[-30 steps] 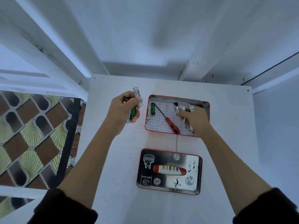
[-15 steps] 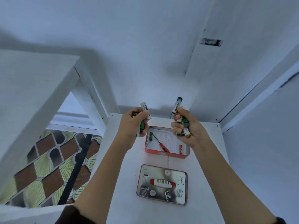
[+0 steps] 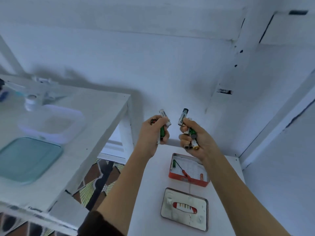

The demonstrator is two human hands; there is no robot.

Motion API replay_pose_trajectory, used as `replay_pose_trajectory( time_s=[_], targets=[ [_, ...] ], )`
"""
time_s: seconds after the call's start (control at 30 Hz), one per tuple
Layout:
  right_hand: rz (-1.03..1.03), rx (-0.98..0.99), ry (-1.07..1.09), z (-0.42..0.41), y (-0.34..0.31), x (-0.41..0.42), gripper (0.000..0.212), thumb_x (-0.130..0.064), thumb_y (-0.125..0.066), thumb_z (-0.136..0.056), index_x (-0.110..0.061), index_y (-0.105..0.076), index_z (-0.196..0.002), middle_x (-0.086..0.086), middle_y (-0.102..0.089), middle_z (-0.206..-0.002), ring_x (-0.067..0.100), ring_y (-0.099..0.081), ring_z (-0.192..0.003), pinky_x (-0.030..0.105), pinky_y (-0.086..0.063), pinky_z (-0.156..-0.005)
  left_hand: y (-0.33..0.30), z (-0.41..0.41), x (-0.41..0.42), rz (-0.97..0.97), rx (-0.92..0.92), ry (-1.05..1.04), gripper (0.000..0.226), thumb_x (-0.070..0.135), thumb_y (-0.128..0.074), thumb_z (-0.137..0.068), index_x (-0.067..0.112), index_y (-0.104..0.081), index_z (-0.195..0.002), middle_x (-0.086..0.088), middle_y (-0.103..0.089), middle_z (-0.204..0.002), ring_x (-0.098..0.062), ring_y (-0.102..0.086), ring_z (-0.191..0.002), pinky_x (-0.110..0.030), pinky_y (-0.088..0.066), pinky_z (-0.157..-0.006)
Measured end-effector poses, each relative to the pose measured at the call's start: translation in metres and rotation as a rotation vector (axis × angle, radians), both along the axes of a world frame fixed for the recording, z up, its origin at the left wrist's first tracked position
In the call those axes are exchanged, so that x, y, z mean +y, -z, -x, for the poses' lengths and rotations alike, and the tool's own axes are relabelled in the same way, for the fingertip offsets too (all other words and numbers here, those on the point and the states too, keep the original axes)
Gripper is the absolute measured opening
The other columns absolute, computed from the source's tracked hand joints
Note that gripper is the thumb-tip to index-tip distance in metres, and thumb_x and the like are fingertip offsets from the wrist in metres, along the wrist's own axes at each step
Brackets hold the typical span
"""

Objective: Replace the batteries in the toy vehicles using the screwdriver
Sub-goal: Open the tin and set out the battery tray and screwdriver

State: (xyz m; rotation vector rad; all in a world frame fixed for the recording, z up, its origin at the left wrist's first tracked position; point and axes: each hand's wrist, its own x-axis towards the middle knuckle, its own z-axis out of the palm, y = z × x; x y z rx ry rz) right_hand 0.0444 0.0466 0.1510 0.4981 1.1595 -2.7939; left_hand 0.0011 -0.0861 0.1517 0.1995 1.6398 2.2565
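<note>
My left hand (image 3: 154, 133) is raised above the table and grips a few batteries (image 3: 164, 119), one silver cell sticking up past the thumb. My right hand (image 3: 196, 138) is raised beside it and grips several batteries (image 3: 183, 117), a silver and black one pointing up. Below them an open red tin (image 3: 172, 174) sits on the white table (image 3: 150, 193). It holds one green battery (image 3: 174, 163) and a small screwdriver (image 3: 184, 172) with a red handle. No toy vehicle is in view.
The tin's lid (image 3: 185, 208) lies flat on the table nearer me. A higher white shelf (image 3: 85, 133) at left carries a teal tray (image 3: 25, 159) and a white container (image 3: 51, 123). White walls close the back and right. Patterned floor (image 3: 95, 181) shows at left.
Both hands have lifted off the tin with their batteries and now hang well above the table. My view has tilted upward, bringing the left shelf into sight.
</note>
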Motion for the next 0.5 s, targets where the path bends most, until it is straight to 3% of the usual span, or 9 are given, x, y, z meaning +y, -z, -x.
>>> replay_pose_trajectory(
  time_s=[0.2,0.5],
  targets=[
    [-0.035,-0.039,-0.004,0.008,-0.019,-0.073,0.014,-0.018,-0.056,-0.086,-0.014,-0.048,-0.076,-0.003,-0.05,-0.052,0.006,-0.03,-0.032,0.015,-0.027,-0.03,-0.025,0.025,-0.057,-0.014,0.028,0.032,0.026,0.009,-0.054,-0.092,0.009,-0.047,-0.067,-0.006,-0.042,-0.061,-0.017,-0.038,-0.035,-0.017,-0.023,-0.042],
    [-0.052,0.009,0.033,0.046,-0.032,-0.232,0.015,-0.02,-0.063,-0.071,-0.015,-0.049,-0.076,-0.004,-0.049,-0.051,0.006,-0.028,-0.032,0.015,-0.025,-0.03,-0.052,0.089,-0.225,0.048,0.171,0.131,0.023,0.005,-0.055,-0.091,0.008,-0.047,-0.069,-0.002,-0.046,-0.054,-0.016,-0.038,-0.034,-0.016,-0.025,-0.043]
  ],
)
